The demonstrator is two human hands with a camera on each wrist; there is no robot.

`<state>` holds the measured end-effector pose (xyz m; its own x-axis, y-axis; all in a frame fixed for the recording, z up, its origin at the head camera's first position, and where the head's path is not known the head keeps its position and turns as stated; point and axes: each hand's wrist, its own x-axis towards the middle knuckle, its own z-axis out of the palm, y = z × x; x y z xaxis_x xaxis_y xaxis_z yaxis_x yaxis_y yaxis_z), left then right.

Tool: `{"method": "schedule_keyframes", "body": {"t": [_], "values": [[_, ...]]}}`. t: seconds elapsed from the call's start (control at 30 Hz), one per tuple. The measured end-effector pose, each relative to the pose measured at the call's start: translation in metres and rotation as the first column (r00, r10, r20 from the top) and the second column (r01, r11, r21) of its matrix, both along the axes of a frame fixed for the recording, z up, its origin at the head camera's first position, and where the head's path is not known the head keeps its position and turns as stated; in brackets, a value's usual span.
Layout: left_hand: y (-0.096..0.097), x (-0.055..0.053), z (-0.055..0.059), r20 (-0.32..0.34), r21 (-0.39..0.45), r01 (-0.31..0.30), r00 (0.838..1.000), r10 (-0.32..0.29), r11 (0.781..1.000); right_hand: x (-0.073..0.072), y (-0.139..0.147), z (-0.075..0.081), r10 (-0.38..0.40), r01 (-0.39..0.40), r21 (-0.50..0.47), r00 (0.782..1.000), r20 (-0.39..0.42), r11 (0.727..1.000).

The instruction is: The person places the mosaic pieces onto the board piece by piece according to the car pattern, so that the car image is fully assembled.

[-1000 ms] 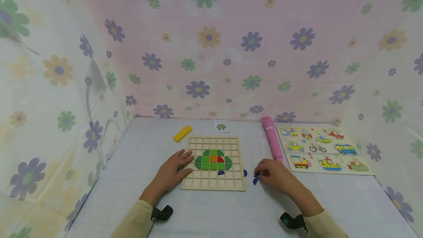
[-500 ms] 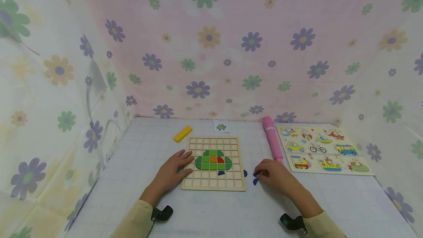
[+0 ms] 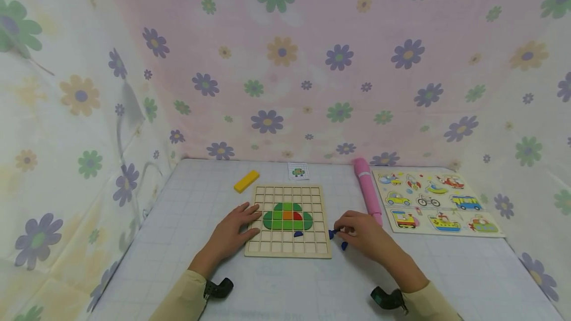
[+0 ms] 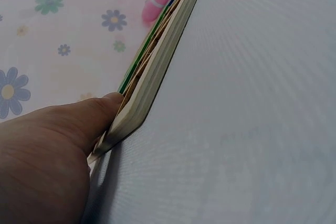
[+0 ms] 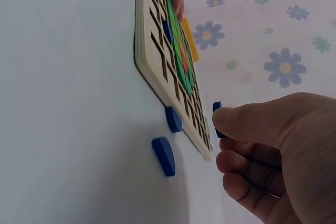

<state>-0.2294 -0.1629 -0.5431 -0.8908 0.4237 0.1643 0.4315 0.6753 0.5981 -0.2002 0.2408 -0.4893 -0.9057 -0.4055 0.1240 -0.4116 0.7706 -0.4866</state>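
My right hand (image 3: 363, 234) pinches a small blue half-round piece (image 5: 217, 106) between thumb and fingers, just off the right edge of the wooden grid board (image 3: 263, 247). Below it in the right wrist view, one loose blue piece (image 5: 173, 120) lies by the board's edge and another blue piece (image 5: 164, 157) lies on the table. Green, orange and red tiles (image 3: 278, 223) form a shape in the grid, with a blue half-round piece (image 3: 298, 234) under it. On the board's left edge rests my left hand (image 3: 228, 229), fingers extended; its thumb touches the rim in the left wrist view.
Behind the board lie a yellow block (image 3: 247, 181) and a small picture card (image 3: 298, 171). A pink roll (image 3: 368, 187) and a vehicle puzzle board (image 3: 437, 202) are to the right. Flowered cloth surrounds the table (image 3: 285, 286).
My right hand has lifted one blue piece from the pair beside it and moved left, closer to the board. The left hand stays in place.
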Motion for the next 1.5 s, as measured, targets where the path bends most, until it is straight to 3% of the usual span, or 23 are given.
{"method": "schedule_keyframes", "body": {"t": [0.23, 0.63, 1.17, 1.5], "values": [[0.000, 0.000, -0.002, -0.016, 0.007, 0.004, 1.000, -0.003, 1.000, -0.001, -0.012, 0.005, 0.011, -0.011, 0.010, 1.000, -0.006, 1.000], [0.000, 0.000, 0.000, -0.012, -0.006, -0.004, 1.000, 0.004, 1.000, -0.002, -0.034, 0.006, 0.131, -0.134, -0.039, 0.989, -0.072, 0.990], [0.001, 0.002, 0.003, -0.023, -0.004, 0.007, 1.000, -0.007, 1.000, -0.005, -0.065, 0.001, 0.153, -0.155, -0.034, 0.987, -0.051, 0.987], [0.000, 0.001, -0.001, -0.047, 0.003, 0.012, 0.999, -0.012, 1.000, -0.005, -0.080, -0.005, 0.126, -0.127, -0.021, 0.992, -0.013, 0.992]]}}
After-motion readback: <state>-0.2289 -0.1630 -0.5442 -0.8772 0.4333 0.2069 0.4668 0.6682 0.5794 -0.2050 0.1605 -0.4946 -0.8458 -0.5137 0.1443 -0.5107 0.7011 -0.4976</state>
